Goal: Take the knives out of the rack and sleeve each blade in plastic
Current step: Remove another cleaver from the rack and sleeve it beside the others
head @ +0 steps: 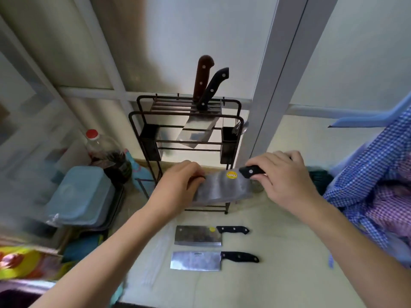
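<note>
Nearest, two cleavers (198,236) (195,261) lie flat side by side on the table (255,281), handles pointing right. Beyond them a third cleaver (222,187) is held level in front of the rack (186,130): the right hand (282,174) has its fingers curled tight round the black handle, and the left hand (178,185) pinches the far left end of the blade between narrowed fingers. Farthest, two knives (203,76) (214,87) stand in the rack's top slots, handles up.
</note>
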